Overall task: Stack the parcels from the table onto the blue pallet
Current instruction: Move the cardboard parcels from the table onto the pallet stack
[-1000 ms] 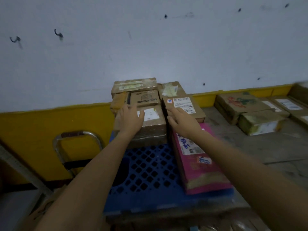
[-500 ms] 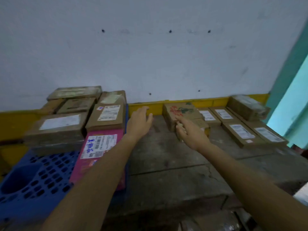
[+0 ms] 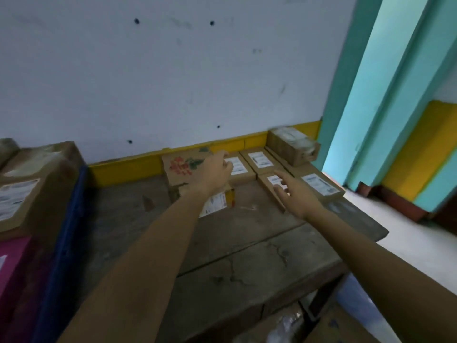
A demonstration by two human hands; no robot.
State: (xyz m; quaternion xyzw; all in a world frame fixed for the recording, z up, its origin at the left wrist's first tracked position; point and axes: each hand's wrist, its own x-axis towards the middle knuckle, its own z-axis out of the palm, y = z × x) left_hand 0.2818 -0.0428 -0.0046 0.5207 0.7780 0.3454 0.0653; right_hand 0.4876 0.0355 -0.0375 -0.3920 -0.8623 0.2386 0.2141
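A worn, cracked grey table [image 3: 247, 246] runs out from the wall, its near half bare. At its far right, against the yellow skirting, brown cardboard parcels lie flat and close together: a flower-printed box [image 3: 184, 167] on the left, a smaller labelled box [image 3: 217, 200] just in front of it, and to the right several flat parcels with white labels [image 3: 259, 160]. On the table's left edge sits the blue pallet [image 3: 64, 231].

I am viewing a white wall [image 3: 173, 70] carrying scattered dark marks, with a yellow band [image 3: 128, 168] running along its base. A teal pillar [image 3: 385, 95] is standing at the right. Pale floor [image 3: 405, 233] is showing beyond a worn, cracked wooden table [image 3: 235, 256]. Lighting is appearing dim.
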